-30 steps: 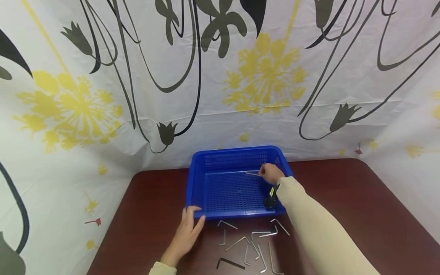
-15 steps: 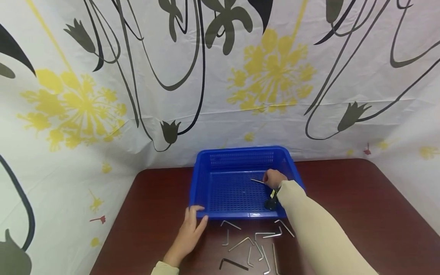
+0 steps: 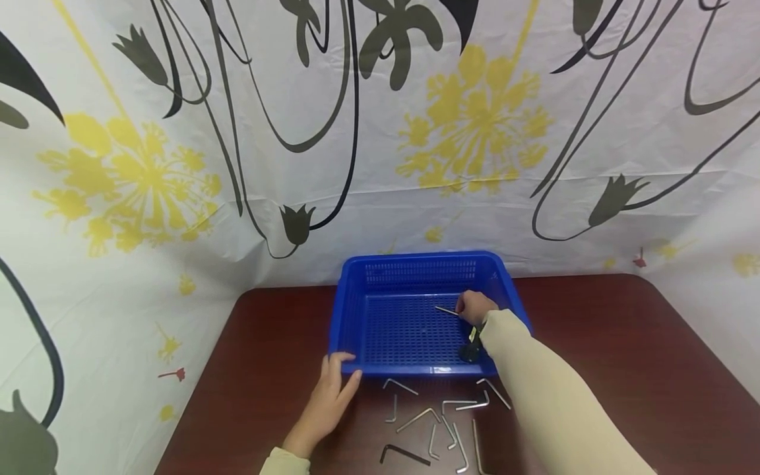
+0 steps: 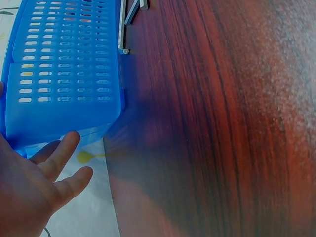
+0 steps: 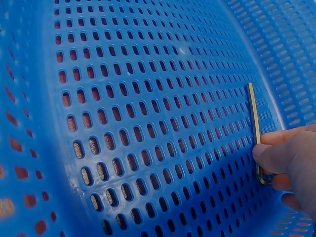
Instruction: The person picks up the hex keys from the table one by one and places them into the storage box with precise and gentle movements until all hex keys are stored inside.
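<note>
The right hand [image 3: 477, 307] pinches a golden L-shaped metal key [image 5: 253, 111] inside the blue plastic basket [image 3: 394, 371]; left hand [image 3: 323, 404], fingers apart, touches it at eight o'clock.

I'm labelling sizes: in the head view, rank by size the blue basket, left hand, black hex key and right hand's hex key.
Blue basket
Left hand
Black hex key
Held hex key (visible part; right hand hides some)

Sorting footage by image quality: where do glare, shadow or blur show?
Head view: glare on the front rim of the blue basket; left wrist view: pale speckled sheen on the table at upper right, shadow beside the basket; right wrist view: basket wall at far left looks soft.
</note>
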A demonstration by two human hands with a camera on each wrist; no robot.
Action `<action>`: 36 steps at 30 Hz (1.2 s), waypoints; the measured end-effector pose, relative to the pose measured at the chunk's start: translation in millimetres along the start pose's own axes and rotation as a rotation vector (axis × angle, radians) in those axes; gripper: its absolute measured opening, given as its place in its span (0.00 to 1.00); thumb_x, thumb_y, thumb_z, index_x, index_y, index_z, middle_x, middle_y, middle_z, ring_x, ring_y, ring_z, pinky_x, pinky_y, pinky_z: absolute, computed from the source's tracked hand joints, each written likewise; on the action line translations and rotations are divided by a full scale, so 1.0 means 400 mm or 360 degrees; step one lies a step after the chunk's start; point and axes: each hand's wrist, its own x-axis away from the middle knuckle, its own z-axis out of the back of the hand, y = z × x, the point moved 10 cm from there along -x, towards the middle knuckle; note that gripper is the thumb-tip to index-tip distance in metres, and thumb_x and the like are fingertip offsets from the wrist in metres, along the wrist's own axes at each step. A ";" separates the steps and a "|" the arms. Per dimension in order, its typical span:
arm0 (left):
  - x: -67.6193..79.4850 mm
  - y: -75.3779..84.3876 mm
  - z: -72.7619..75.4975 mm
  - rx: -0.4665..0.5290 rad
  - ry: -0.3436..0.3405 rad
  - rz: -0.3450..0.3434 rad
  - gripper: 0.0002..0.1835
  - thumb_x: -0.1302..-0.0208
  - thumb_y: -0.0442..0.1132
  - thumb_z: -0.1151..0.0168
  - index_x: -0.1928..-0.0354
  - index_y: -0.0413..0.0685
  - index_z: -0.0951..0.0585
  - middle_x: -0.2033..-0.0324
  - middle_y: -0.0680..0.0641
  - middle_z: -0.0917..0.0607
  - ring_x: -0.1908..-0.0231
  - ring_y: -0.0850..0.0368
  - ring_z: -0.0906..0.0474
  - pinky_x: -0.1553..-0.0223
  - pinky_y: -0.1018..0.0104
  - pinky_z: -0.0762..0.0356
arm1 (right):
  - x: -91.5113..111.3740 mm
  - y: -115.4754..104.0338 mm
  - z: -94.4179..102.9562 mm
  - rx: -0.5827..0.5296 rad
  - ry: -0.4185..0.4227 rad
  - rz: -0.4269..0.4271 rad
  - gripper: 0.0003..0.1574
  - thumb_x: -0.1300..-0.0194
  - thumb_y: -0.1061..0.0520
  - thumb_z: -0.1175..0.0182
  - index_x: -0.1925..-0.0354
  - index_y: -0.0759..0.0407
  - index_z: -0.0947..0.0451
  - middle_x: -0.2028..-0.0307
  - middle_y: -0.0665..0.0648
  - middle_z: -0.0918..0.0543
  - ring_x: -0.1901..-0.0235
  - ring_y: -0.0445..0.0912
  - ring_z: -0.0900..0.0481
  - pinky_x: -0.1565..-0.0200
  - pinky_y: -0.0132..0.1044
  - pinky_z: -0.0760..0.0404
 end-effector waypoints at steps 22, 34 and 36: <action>0.017 0.009 0.016 -0.0051 0.0106 0.0024 0.23 0.31 0.49 0.50 0.39 0.46 0.33 0.44 0.38 0.30 0.46 0.37 0.31 0.50 0.34 0.36 | 0.040 -0.094 0.169 -0.0154 0.0086 0.0311 0.08 0.39 0.63 0.42 0.62 0.67 0.20 0.66 0.60 0.18 0.66 0.50 0.21 0.63 0.45 0.22; 0.069 0.062 0.031 -0.0215 0.0066 -0.0015 0.29 0.33 0.50 0.46 0.32 0.57 0.39 0.44 0.38 0.27 0.45 0.39 0.30 0.52 0.34 0.34 | 0.112 -0.106 0.214 -0.0124 0.0110 0.0415 0.11 0.37 0.62 0.42 0.58 0.68 0.20 0.63 0.61 0.17 0.61 0.53 0.20 0.58 0.47 0.22; 0.080 0.077 0.035 -0.0230 0.0065 -0.0029 0.30 0.34 0.51 0.46 0.32 0.58 0.39 0.44 0.39 0.27 0.46 0.40 0.29 0.52 0.36 0.32 | 0.125 -0.103 0.221 -0.0113 0.0124 0.0421 0.12 0.37 0.61 0.42 0.58 0.68 0.20 0.63 0.61 0.17 0.61 0.53 0.20 0.58 0.47 0.22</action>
